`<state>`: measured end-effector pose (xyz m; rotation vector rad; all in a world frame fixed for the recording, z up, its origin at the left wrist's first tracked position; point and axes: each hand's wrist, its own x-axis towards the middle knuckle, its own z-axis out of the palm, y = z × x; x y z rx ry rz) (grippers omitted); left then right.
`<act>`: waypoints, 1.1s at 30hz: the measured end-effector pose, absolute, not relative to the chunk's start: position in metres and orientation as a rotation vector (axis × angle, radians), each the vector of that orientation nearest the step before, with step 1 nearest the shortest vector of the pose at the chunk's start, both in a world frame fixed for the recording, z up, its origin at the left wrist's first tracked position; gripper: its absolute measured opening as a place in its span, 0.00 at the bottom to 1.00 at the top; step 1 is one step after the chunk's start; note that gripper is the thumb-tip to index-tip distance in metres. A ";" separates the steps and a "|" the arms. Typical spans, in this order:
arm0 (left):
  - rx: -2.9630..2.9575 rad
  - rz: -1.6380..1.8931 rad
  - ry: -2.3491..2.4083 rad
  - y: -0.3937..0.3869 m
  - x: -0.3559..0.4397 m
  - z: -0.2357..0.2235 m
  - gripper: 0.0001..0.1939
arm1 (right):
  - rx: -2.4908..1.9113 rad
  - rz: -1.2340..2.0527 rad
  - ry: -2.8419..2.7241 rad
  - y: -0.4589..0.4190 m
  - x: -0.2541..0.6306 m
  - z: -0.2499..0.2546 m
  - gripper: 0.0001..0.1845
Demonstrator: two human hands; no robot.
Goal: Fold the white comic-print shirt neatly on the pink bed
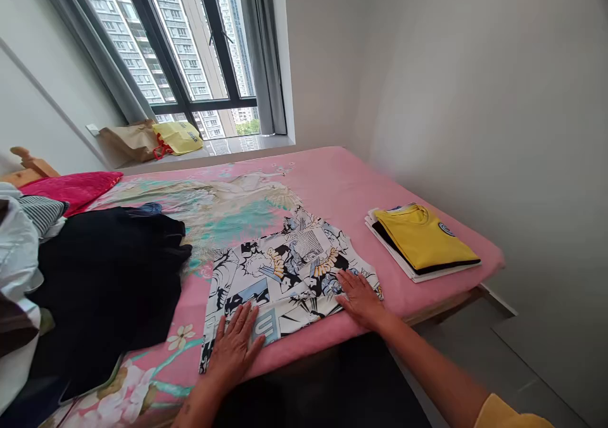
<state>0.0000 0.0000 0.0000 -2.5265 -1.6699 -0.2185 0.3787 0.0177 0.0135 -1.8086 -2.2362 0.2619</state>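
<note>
Bed (327, 175): pink sheet, floral print, smooth towards one o'clock. Black garment (109, 289), eight o'clock: limp, matte, loosely heaped. Printed garment (289, 276), six o'clock, spread along bed's near edge: white thin cloth, black comic-style art, blue and tan patches (hands cover parts of it). Folded stack (422, 235), three o'clock: neat block, yellow on top, pale layers beneath. Crimson cushion (71, 190), nine o'clock. Left hand (232, 339), seven, right hand (358, 298), five: flat on printed garment, fingers extended, gripping nothing.
</note>
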 end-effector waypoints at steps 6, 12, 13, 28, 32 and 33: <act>-2.591 -0.284 -1.430 -0.017 -0.043 0.007 0.34 | -1.558 0.022 -2.223 -0.003 0.438 0.017 0.26; -2.582 -0.451 -1.347 -0.038 -0.084 0.004 0.23 | -1.302 -0.031 -2.407 -0.022 0.463 0.006 0.33; -2.582 -0.454 -1.373 -0.040 -0.086 0.005 0.22 | -1.315 -0.051 -2.401 -0.021 0.463 0.003 0.31; -2.574 -0.248 -1.548 -0.057 -0.080 0.036 0.23 | -1.476 -0.086 -2.444 -0.035 0.474 0.009 0.25; -2.600 -0.230 -1.522 -0.079 -0.083 0.035 0.22 | -1.472 -0.098 -2.469 -0.054 0.471 0.010 0.24; -2.598 -0.243 -1.521 -0.082 -0.080 0.037 0.23 | -1.461 -0.097 -2.463 -0.057 0.466 0.014 0.23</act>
